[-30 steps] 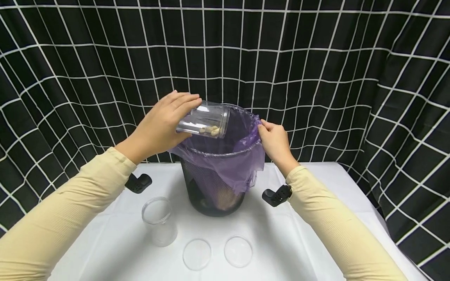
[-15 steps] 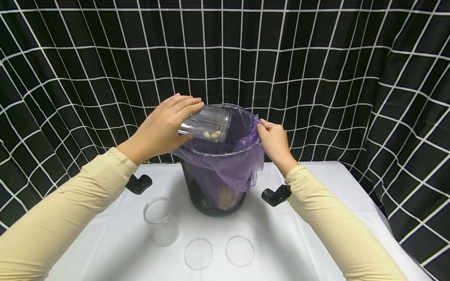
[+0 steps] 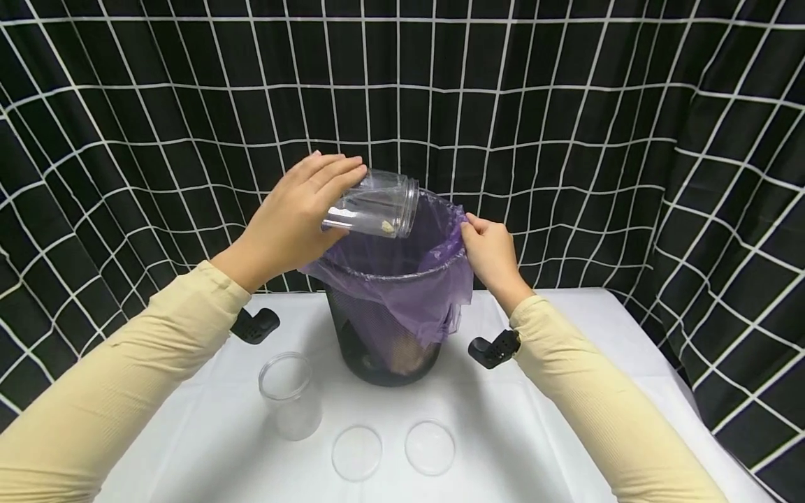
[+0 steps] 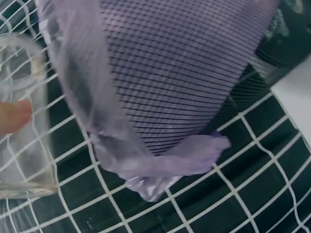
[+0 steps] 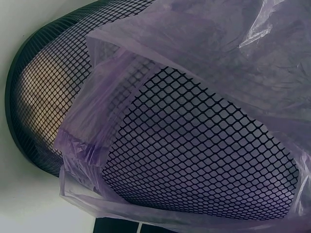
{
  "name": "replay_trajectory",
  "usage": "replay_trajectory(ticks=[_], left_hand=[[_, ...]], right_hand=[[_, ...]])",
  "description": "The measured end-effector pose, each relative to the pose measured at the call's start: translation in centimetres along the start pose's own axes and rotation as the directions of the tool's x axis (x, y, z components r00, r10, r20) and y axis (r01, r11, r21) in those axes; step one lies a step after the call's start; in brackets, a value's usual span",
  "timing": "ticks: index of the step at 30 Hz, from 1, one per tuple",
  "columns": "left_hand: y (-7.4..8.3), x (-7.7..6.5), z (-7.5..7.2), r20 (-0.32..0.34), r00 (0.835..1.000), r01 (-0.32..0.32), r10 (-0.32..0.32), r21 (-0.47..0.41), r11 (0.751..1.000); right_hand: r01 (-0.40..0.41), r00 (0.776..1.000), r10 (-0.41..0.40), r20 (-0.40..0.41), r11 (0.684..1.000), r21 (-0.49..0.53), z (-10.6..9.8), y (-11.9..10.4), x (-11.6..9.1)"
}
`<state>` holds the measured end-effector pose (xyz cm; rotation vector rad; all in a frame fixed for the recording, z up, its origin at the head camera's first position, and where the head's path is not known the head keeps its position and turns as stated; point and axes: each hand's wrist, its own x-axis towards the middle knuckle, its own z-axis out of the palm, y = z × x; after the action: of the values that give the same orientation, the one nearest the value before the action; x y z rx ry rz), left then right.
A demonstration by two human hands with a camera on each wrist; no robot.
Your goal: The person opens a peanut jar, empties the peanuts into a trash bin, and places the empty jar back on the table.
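In the head view my left hand (image 3: pixel 292 209) grips a clear plastic jar (image 3: pixel 371 202) from behind. The jar lies nearly level, its mouth tipped to the right over the bin's opening. One small pale piece (image 3: pixel 387 227), like a peanut, sits inside near the mouth. Below stands a black mesh wastebasket (image 3: pixel 352 335) lined with a purple bin bag (image 3: pixel 402 300), folded out over the rim. At the rim's right side my right hand (image 3: pixel 493 255) pinches the bag's edge. The left wrist view catches a thumb (image 4: pixel 14 116) against the jar; the right wrist view has only bag and mesh.
A second clear jar (image 3: pixel 292 405) stands uncapped at the front left of the white table (image 3: pixel 503 433). Two clear round lids (image 3: pixel 356 454) lie flat near it. Behind hangs a black curtain (image 3: pixel 528 119) with white grid lines.
My left hand has raised the jar slightly and moved it a little right. Several pale pieces showed inside earlier; now one shows. The right hand keeps its hold on the bag.
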<state>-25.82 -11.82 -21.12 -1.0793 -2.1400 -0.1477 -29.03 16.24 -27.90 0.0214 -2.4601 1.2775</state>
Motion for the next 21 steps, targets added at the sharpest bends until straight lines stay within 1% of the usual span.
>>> replay_trajectory(ticks=[2,7,8,11,12,14,16,17,19,21], left_hand=[[0.0,-0.2,0.2,0.021,1.000,-0.015,0.015,0.006,1.000],[0.1,-0.9,1.1,-0.004,0.999,-0.038,0.038,0.029,0.999],[0.1,-1.1,1.3,0.000,0.999,-0.041,0.041,0.032,0.999],[0.3,-1.2,1.7,0.065,0.996,-0.070,0.067,0.038,0.997],[0.4,-1.2,1.7,0.073,0.995,-0.074,0.071,0.034,0.997],[0.5,-0.9,1.5,0.048,0.997,-0.068,0.066,0.031,0.997],[0.5,-0.4,1.3,-0.006,0.998,-0.069,0.069,0.039,0.997],[0.5,-0.2,1.2,-0.019,0.997,-0.074,0.075,0.044,0.996],[0.6,0.0,1.3,-0.016,0.995,-0.093,0.094,0.053,0.994],[0.6,0.2,1.4,0.014,0.993,-0.117,0.116,0.060,0.991]], right_hand=[[-0.006,1.000,0.006,0.006,1.000,-0.005,0.0,0.1,-0.2],[-0.006,1.000,0.006,0.009,1.000,0.000,0.3,0.4,-0.6],[-0.008,1.000,0.008,0.009,1.000,0.002,0.4,0.5,-0.6],[-0.006,1.000,0.006,0.005,1.000,0.001,0.5,0.5,-0.7],[-0.003,1.000,0.003,0.004,1.000,0.001,0.5,0.4,-0.7],[0.005,1.000,-0.005,-0.002,1.000,0.003,0.4,0.4,-0.6],[0.012,1.000,-0.012,-0.008,1.000,0.006,0.3,0.3,-0.4],[0.014,1.000,-0.014,-0.009,1.000,0.007,0.2,0.2,-0.3],[0.012,1.000,-0.012,-0.007,1.000,0.009,0.0,0.1,-0.2],[0.010,1.000,-0.009,-0.008,1.000,0.009,0.0,0.1,-0.1]])
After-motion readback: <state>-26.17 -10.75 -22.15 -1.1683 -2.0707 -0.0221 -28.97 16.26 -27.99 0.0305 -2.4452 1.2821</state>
